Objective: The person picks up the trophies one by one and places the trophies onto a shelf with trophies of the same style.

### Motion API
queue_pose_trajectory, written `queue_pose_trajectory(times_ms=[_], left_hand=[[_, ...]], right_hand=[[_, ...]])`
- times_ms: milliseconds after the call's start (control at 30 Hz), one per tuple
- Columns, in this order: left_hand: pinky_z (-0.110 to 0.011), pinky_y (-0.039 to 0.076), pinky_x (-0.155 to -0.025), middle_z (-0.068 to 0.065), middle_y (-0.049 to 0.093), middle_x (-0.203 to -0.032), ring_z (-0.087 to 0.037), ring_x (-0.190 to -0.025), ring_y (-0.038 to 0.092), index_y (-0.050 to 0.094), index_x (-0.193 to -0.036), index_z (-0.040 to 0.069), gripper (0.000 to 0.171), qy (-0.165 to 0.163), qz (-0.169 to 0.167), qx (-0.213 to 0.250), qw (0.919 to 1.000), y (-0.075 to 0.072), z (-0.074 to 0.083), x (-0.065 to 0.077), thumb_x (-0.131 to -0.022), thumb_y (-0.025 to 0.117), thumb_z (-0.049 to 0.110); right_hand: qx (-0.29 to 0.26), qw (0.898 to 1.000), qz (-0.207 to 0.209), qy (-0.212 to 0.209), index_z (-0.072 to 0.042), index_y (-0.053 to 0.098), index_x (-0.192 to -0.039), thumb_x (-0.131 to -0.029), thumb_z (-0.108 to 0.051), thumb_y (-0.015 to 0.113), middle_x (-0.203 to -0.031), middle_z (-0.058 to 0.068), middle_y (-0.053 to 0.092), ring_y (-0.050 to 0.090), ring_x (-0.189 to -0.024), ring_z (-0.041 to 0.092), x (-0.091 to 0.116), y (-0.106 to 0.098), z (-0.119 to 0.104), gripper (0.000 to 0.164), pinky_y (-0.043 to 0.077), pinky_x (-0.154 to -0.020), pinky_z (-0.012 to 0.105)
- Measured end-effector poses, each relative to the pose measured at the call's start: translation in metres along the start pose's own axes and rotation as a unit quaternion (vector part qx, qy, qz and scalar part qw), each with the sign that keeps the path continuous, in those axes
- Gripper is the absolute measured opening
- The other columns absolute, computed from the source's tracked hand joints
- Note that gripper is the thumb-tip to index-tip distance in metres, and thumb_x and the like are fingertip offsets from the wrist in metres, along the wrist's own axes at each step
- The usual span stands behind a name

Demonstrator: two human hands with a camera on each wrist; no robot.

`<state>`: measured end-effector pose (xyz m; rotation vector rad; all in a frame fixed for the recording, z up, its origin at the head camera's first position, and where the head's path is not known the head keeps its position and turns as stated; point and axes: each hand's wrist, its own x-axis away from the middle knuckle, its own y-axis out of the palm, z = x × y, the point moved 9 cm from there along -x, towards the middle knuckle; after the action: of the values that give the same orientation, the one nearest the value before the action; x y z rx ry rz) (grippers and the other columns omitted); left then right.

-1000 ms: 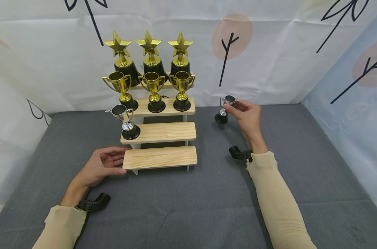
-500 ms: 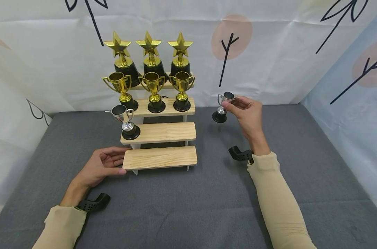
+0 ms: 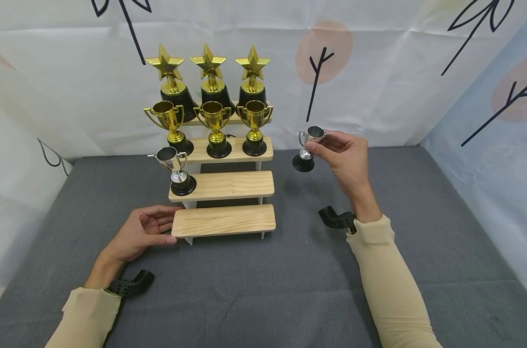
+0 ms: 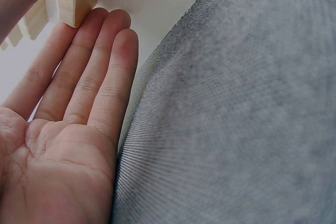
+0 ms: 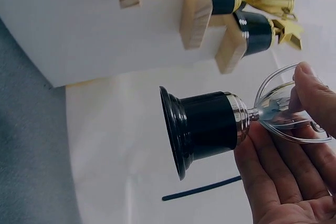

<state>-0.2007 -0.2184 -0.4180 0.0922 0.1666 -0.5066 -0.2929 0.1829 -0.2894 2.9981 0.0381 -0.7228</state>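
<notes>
My right hand (image 3: 347, 157) pinches a small silver trophy cup (image 3: 306, 153) by its bowl, thumb in front and fingers behind. The cup has two handles and a black base (image 5: 210, 127); it is held upright in the air, right of a stepped wooden display stand (image 3: 224, 220). My left hand (image 3: 135, 232) rests at the left end of the stand's lowest step. In the left wrist view its fingers (image 4: 102, 72) are straight, tips against the wood. A matching silver trophy cup (image 3: 178, 170) stands at the left end of the second step.
Gold trophy cups (image 3: 214, 121) line the third step and gold star trophies (image 3: 209, 72) the top one. The stand is on a grey cloth-covered table (image 3: 263, 290). A white printed backdrop (image 3: 376, 72) rises directly behind.
My right hand has moved the silver trophy cup slightly up and to the left, toward the stand. The left hand has stayed in place.
</notes>
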Motion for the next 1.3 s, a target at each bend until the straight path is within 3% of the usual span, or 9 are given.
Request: queue_pose_trajectory(times_ms=[300, 667, 967, 1300], left_hand=[[-0.032, 0.055, -0.099, -0.006, 0.066, -0.131, -0.018, -0.119, 0.065, 0.052, -0.134, -0.015, 0.063, 0.001, 0.000, -0.002, 1.0000, 0.000, 0.000, 0.000, -0.076, 0.070, -0.027], [-0.032, 0.055, -0.099, -0.007, 0.065, -0.131, -0.018, -0.119, 0.065, 0.048, -0.134, -0.021, 0.062, 0.001, 0.001, -0.004, 1.0000, -0.001, 0.000, 0.001, -0.076, 0.070, -0.027], [-0.033, 0.055, -0.100, -0.006, 0.066, -0.131, -0.019, -0.119, 0.065, 0.052, -0.135, -0.015, 0.062, 0.000, -0.003, 0.001, 1.0000, 0.000, 0.000, 0.000, -0.076, 0.069, -0.027], [-0.032, 0.056, -0.099, -0.008, 0.065, -0.131, -0.019, -0.118, 0.066, 0.045, -0.133, -0.024, 0.063, 0.002, 0.000, -0.003, 1.0000, -0.001, 0.000, 0.000, -0.076, 0.070, -0.027]], right_hand=[[0.034, 0.999, -0.009, -0.014, 0.004, 0.078, -0.099, -0.081, 0.006, 0.082, -0.088, 0.004, 0.076, 0.072, -0.080, 0.016, 0.003, 0.006, -0.012, 0.019, 0.062, -0.077, 0.027], [0.019, 0.999, -0.030, -0.022, 0.009, 0.075, -0.105, -0.079, 0.013, 0.080, -0.089, 0.007, 0.076, 0.073, -0.082, 0.018, 0.007, 0.018, -0.026, 0.026, 0.063, -0.077, 0.031], [0.014, 0.998, -0.049, -0.020, 0.010, 0.074, -0.105, -0.080, 0.014, 0.079, -0.089, 0.009, 0.076, 0.073, -0.083, 0.020, 0.011, 0.028, -0.034, 0.027, 0.063, -0.080, 0.034], [0.013, 0.998, -0.056, -0.023, 0.010, 0.074, -0.103, -0.079, 0.016, 0.078, -0.088, 0.007, 0.076, 0.073, -0.081, 0.018, 0.013, 0.036, -0.038, 0.024, 0.063, -0.078, 0.033]])
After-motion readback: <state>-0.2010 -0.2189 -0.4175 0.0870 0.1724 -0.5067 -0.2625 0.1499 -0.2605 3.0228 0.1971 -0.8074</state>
